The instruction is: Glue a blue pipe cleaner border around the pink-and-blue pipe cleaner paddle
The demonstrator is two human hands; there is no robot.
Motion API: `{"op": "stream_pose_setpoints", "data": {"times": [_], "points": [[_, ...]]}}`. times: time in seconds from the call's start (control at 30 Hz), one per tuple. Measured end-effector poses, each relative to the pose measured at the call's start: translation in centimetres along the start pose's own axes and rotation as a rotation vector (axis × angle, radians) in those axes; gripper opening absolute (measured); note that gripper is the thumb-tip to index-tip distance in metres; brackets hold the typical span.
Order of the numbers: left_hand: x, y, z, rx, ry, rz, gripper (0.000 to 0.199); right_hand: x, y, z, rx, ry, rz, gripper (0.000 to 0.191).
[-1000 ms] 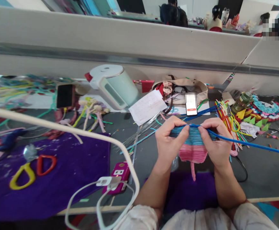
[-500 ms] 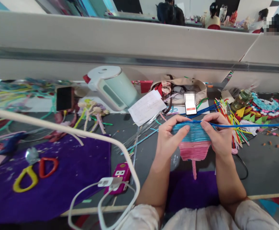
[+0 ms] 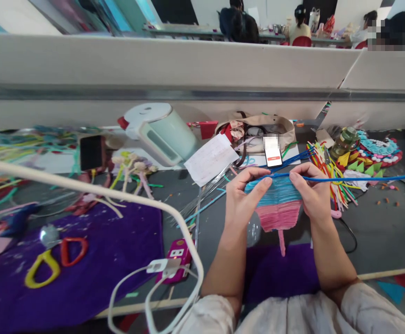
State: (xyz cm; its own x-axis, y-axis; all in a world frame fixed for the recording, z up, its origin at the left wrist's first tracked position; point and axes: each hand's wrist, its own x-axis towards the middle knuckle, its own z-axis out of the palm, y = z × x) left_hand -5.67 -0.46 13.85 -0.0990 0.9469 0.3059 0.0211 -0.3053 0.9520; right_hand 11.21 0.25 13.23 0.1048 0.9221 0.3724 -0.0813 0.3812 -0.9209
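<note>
Since a second ago, the blue stem point(image 3: 362, 179) has swung up from a slant to lie almost level, and the striped panel point(image 3: 279, 214) has tipped to show more of its turquoise band above the pink one. The stem now follows the panel's top edge more closely, which I take to mean it is being laid as a further row.

Both sets of fingers are closed in a pinch. The left hand point(image 3: 246, 197) grips the panel's top left corner, with the stem along it; the right hand point(image 3: 316, 195) presses the stem at the top right. The panel is held up between them, its pink stalk point(image 3: 282, 243) hanging from the bottom.

Just beyond the panel is a lit phone point(image 3: 273, 155). Right of it, a bundle of coloured stems point(image 3: 335, 185) lies on the surface point(image 3: 380, 241), and the loose length of blue passes over it, so it might catch there. A clear disc point(image 3: 253, 231) sits below and left of the panel; a purple cloth point(image 3: 279, 273) is on its near side.

Well left of the panel are scissors point(image 3: 45, 255), with a magenta power strip point(image 3: 179, 246) and a thick white cord point(image 3: 84, 186) partly in between: awkward for a reach that way.
</note>
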Motion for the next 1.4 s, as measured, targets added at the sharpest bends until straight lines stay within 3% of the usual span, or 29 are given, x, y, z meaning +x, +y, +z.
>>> {"op": "stream_pose_setpoints", "data": {"times": [0.13,0.33,0.5,0.63,0.83,0.93,1.0,1.03,1.17,1.3,1.37,1.4], "points": [[0.4,0.4,0.1,0.068,-0.015,0.008,0.027,0.0,-0.4,0.0,0.017,-0.001,-0.027,0.014],[1.0,2.9,0.1,0.367,-0.049,0.216,0.01,-0.3,-1.5,0.4,-0.145,0.041,-0.185,0.007],[1.9,4.2,-0.2,0.482,-0.21,0.323,0.011,-0.7,-1.6,0.3,-0.182,0.05,-0.221,0.006],[2.8,5.1,-0.4,0.522,-0.353,0.34,0.012,-1.0,-1.7,-0.3,-0.178,0.033,-0.225,0.006],[3.3,6.1,-0.4,0.49,-0.469,0.337,0.015,-1.3,-1.9,-1.1,-0.137,0.011,-0.229,0.006],[3.2,5.8,-0.6,0.39,-0.427,0.284,0.034,-1.4,-2.1,-1.2,-0.103,0.05,-0.211,0.008],[3.2,5.5,-0.9,0.276,-0.319,0.271,0.057,-1.3,-2.1,-1.2,-0.082,0.084,-0.196,0.01],[3.1,5.3,-1.0,0.218,-0.248,0.275,0.059,-1.3,-2.0,-1.3,-0.072,0.098,-0.185,0.011],[2.5,4.8,-1.1,0.113,-0.055,0.254,0.031,-0.7,-1.3,-1.5,-0.009,0.143,-0.112,0.015],[1.0,4.8,0.0,0.367,0.041,0.44,0.015,0.4,0.0,-1.1,0.133,0.245,-0.015,0.018],[0.0,4.4,1.0,0.633,-0.017,0.545,0.013,0.7,1.1,-0.5,0.226,0.306,0.041,0.021],[-0.5,4.0,1.6,0.746,-0.101,0.578,0.018,0.7,1.8,-0.1,0.262,0.331,0.067,0.023]]}}
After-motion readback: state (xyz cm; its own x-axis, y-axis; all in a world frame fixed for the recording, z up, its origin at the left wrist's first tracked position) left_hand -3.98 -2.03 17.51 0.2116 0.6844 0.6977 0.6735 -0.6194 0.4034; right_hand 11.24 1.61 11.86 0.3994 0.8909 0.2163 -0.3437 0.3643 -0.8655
